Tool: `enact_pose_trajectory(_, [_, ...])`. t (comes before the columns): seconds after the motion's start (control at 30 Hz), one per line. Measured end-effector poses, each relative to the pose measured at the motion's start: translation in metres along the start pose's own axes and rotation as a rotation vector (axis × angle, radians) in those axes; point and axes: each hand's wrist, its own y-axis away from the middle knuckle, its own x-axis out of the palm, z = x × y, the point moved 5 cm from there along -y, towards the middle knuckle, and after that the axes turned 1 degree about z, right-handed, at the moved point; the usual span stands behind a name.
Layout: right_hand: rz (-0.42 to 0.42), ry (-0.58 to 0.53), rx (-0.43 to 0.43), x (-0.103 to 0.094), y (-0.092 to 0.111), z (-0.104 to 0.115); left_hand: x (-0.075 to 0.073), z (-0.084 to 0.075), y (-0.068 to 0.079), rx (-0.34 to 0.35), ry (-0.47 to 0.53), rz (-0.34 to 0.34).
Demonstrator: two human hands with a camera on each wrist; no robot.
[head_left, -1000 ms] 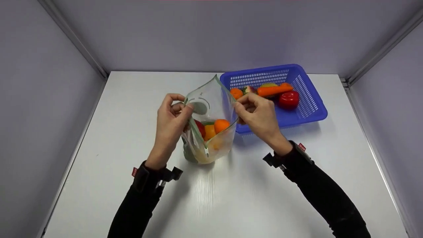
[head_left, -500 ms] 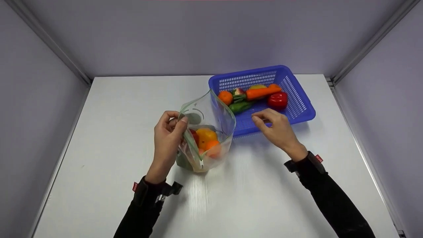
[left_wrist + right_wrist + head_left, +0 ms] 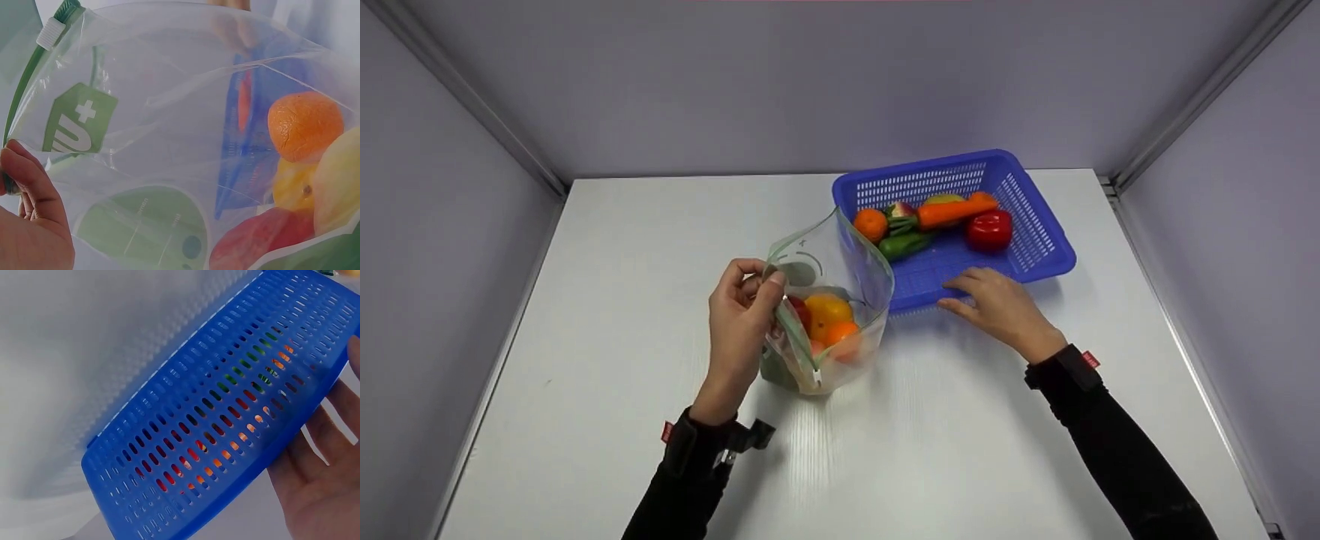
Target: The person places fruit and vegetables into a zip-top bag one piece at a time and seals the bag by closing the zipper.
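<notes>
Left grip (image 3: 736,330) — closed on bag (image 3: 834,262) edge

Grey panels (image 3: 697,90) walling in a white table (image 3: 615,322) suggest a lab.

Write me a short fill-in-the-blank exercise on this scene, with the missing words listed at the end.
1. The ____ hand grips the edge of the clear bag.
2. The slotted basket is coloured ____.
3. In the head view, the red pepper lies to the ____ of the orange fruit in the basket.
4. In the left wrist view, the bag's printed label is white and ____.

Missing words: left; blue; right; green
</notes>
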Motion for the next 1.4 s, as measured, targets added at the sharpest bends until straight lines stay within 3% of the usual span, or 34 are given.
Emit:
enact_pose_trajectory(0.4, [-0.064, 0.034, -0.047, 0.002, -0.002, 0.000, -0.005, 0.003, -0.005, 0.014, -0.016, -0.053])
enact_pose_trajectory(0.67, [-0.100, 0.060, -0.008, 0.005, 0.016, 0.007, -0.003, 0.003, -0.004, 0.000, -0.006, -0.051])
enact_pose_trajectory(0.87, [-0.089, 0.068, 0.007, 0.005, 0.024, 0.011, -0.005, 0.003, -0.003, -0.004, 0.001, -0.048])
enact_pose_trajectory(1.0, [-0.033, 0.066, -0.006, 0.002, 0.022, 0.013, -0.004, 0.003, -0.003, 0.003, 0.006, -0.042])
enact_pose_trajectory(1.17, [0.038, 0.077, -0.017, -0.016, 0.014, 0.012, -0.002, 0.002, -0.004, 0.011, -0.011, -0.025])
enact_pose_trajectory(1.4, [-0.003, 0.145, -0.067, -0.057, -0.013, 0.004, -0.001, 0.001, -0.004, -0.012, -0.015, -0.040])
